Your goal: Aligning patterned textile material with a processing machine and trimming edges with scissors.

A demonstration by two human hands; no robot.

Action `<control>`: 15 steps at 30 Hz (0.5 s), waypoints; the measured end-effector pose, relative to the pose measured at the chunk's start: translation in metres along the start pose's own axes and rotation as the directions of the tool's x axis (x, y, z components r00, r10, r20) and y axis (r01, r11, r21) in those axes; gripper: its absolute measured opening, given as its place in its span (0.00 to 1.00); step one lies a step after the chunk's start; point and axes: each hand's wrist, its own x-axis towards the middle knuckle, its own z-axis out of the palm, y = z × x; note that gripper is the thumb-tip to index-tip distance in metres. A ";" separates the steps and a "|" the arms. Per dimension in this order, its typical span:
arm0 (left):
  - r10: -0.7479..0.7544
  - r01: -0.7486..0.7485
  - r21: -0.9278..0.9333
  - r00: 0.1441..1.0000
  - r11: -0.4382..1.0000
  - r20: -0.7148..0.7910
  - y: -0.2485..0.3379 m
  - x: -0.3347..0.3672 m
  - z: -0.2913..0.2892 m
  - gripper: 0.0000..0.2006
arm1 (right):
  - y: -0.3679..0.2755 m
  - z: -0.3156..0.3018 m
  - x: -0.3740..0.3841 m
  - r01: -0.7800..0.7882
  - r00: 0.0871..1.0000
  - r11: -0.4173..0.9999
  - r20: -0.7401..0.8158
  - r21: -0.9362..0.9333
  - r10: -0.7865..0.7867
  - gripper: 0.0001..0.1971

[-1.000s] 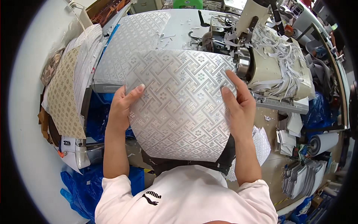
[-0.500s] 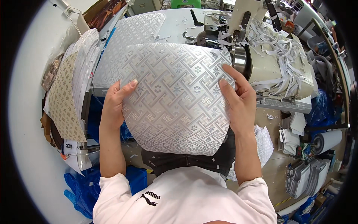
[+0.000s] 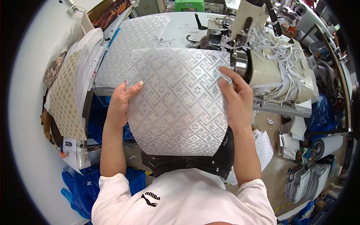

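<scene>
The patterned sheet hides the table edge and most left-hand fingers.

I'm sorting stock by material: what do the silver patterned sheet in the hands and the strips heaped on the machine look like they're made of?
The silver sheet looks like embossed fabric or coated textile with a satin sheen: its raised geometric pattern catches light, and it bows between the left hand and right hand. The white strips look like trimmings of similar material, curled and limp; paper cannot be ruled out.

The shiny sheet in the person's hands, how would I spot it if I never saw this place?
Find the cream sewing machine buried in white paper strips. Just left of it, the left hand and right hand hold up a silver embossed sheet. Unlike the similar sheet lying flat behind, it's lifted, with a curved lower edge.
</scene>
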 end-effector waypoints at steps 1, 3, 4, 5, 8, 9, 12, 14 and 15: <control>0.014 -0.015 -0.020 0.999 1.000 -0.047 -0.001 -0.003 -0.003 0.18 | 0.000 0.004 0.003 0.005 1.000 1.000 -0.010 -0.003 -0.005 0.18; 0.039 -0.047 -0.052 0.990 0.998 -0.137 -0.001 -0.011 -0.007 0.18 | -0.001 0.018 0.006 0.134 0.989 0.970 0.091 -0.201 -0.118 0.18; 0.038 -0.045 -0.050 0.992 0.998 -0.123 -0.002 -0.015 -0.005 0.18 | -0.002 0.016 0.006 0.135 0.989 0.970 0.078 -0.203 -0.122 0.18; 0.043 -0.053 -0.070 0.988 0.996 -0.146 -0.004 -0.024 -0.007 0.18 | -0.002 0.019 0.006 0.189 0.979 0.954 0.122 -0.231 -0.165 0.18; 0.050 -0.073 -0.110 0.979 0.991 -0.198 -0.007 -0.033 -0.010 0.19 | -0.003 0.021 0.000 0.298 0.945 0.913 0.219 -0.278 -0.242 0.19; 0.060 -0.078 -0.099 0.983 0.992 -0.175 -0.007 -0.030 -0.006 0.18 | -0.005 0.016 -0.006 0.246 0.964 0.945 0.156 -0.214 -0.216 0.19; 0.076 -0.090 -0.088 0.986 0.992 -0.147 -0.006 -0.023 0.000 0.18 | -0.008 0.009 -0.017 0.143 0.989 0.986 0.058 -0.082 -0.139 0.21; 0.049 -0.054 -0.052 0.994 0.997 -0.098 -0.003 -0.016 0.003 0.18 | -0.006 0.006 -0.018 0.121 0.993 0.989 0.016 -0.085 -0.120 0.22; 0.035 -0.037 -0.029 0.997 0.999 -0.065 -0.001 -0.012 0.005 0.18 | -0.005 0.005 -0.018 0.112 0.993 0.990 -0.014 -0.083 -0.113 0.22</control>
